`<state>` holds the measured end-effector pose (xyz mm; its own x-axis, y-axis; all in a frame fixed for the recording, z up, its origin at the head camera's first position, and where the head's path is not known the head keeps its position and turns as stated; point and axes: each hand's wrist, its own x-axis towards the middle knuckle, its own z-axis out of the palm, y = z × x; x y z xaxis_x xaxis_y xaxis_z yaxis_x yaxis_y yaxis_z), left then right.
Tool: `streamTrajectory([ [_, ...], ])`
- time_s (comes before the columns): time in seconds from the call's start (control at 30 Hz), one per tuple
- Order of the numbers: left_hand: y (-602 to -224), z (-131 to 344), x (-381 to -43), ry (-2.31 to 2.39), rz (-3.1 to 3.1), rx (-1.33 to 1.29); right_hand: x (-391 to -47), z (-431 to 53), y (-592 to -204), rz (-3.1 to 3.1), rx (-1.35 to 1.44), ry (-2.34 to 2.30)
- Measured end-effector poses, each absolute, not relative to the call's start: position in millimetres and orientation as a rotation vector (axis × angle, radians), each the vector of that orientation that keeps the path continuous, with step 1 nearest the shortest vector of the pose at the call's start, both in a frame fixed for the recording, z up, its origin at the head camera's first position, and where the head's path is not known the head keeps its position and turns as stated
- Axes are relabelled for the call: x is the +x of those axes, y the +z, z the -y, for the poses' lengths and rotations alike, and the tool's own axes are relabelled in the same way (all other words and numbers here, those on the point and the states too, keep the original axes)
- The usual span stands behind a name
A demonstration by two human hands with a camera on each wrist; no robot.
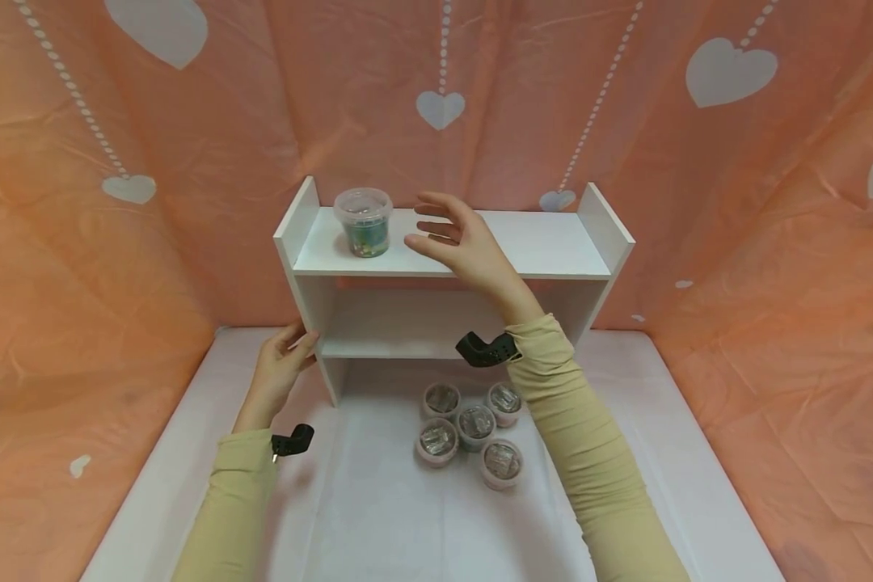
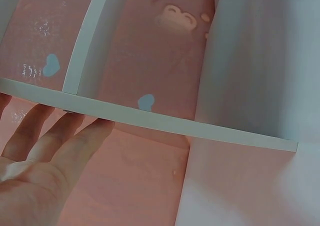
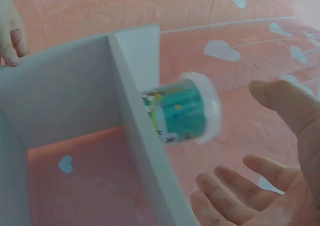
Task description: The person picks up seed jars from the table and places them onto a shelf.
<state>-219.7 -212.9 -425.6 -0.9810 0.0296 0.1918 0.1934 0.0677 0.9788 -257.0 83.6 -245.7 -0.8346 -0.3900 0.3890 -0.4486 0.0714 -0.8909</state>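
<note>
A clear-lidded tub with teal contents (image 1: 367, 230) stands upright on the left part of the white shelf unit's top board (image 1: 538, 242). Just to its right, my right hand (image 1: 466, 242) is held above the board with fingers spread and nothing in them; a gap separates it from the tub (image 3: 180, 111) in the right wrist view too. My left hand (image 1: 280, 364) touches the outer side of the unit's left panel, and its fingertips rest along the panel edge (image 2: 150, 118) in the left wrist view.
Several round lidded tubs (image 1: 475, 424) are grouped on the white table (image 1: 378, 501) in front of the shelf unit. The unit's lower board (image 1: 400, 323) lies under the top one. An orange curtain with white hearts (image 1: 247, 121) hangs behind and at both sides.
</note>
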Motion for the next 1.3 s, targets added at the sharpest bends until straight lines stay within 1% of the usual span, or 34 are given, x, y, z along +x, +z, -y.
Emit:
streamTrajectory([
  [0.37,-426,213,-220,-2.033,2.217,-0.192,-240,-123,-244,2.101,1.014,1.991],
  [0.77,-426,213,-222,-2.057,2.200,-0.205,-226,-168,-252,2.120,1.150,1.977],
  [1.1,-427,213,-221,-2.061,2.186,-0.227,-219,-191,-267,2.155,1.269,2.008],
  [1.3,-427,213,-221,-2.028,2.196,-0.236,-211,-204,-280,2.193,1.275,2.023],
])
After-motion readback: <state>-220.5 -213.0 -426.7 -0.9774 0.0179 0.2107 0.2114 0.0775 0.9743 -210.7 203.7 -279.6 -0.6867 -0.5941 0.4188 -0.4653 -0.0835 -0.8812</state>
